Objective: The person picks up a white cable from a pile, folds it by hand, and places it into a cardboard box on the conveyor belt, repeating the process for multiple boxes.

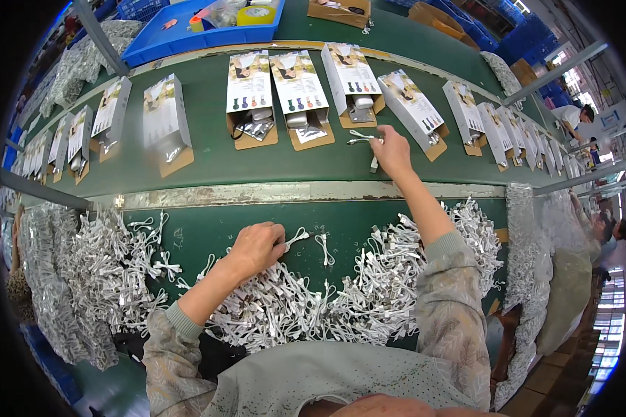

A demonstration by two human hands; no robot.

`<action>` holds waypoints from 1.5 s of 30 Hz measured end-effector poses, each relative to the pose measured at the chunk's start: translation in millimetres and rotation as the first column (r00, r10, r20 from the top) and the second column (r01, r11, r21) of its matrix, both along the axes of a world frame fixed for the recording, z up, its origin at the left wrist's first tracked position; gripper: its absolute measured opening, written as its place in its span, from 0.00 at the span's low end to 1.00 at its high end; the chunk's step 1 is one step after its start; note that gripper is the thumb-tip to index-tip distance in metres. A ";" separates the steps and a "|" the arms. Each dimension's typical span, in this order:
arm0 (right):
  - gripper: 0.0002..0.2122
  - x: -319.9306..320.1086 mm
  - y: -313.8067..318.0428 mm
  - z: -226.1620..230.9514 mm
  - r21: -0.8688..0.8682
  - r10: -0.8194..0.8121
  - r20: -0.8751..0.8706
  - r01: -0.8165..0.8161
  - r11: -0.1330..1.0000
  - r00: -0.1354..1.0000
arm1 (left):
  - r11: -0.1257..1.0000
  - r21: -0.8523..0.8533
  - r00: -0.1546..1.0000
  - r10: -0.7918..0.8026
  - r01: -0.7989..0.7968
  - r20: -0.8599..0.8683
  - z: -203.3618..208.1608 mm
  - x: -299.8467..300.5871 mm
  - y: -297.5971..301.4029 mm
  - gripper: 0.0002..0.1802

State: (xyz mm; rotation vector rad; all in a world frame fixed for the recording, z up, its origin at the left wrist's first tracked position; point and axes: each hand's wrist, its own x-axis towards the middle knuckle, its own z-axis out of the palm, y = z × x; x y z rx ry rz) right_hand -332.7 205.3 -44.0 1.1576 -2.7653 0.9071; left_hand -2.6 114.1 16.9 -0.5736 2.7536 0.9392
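Observation:
My right hand (394,152) is closed on a short white USB cable (359,137) above the green belt. Its looped end sticks out to the left of my fingers, and a plug end hangs below. Just beyond it stand open-ended white boxes (352,73) with brown flaps; small white items and silvery pouches show inside. Over the green worktop, my left hand (259,247) has its fingers curled and pinched at the end of another white USB cable (298,238). A single loose cable (325,249) lies to its right. A large heap of white cables (278,306) spreads below both hands.
More boxes (111,108) line the belt (209,156) on both sides. A worn metal rail (306,191) divides belt and worktop. At the back is a blue tray (160,43) with yellow tape. Clear bags of cables (55,278) hang left. Other people (570,119) are far right.

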 end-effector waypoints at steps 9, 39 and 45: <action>0.12 -67.5 -0.5 -14.1 -0.002 -0.088 -0.036 0.088 0.996 0.995 | 0.947 0.162 0.942 0.301 -0.278 -0.146 13.3 -43.9 -8.9 0.08; 0.09 -69.4 17.0 -59.5 -0.615 0.004 0.581 0.436 0.656 0.814 | 0.769 0.161 0.667 0.622 -0.618 -0.411 -64.8 -238.5 -3.8 0.07; 0.20 -103.7 25.9 -70.8 -0.133 -0.171 0.002 0.169 0.977 0.985 | 0.964 0.061 0.775 0.244 -0.257 -0.583 -63.9 -217.7 1.0 0.16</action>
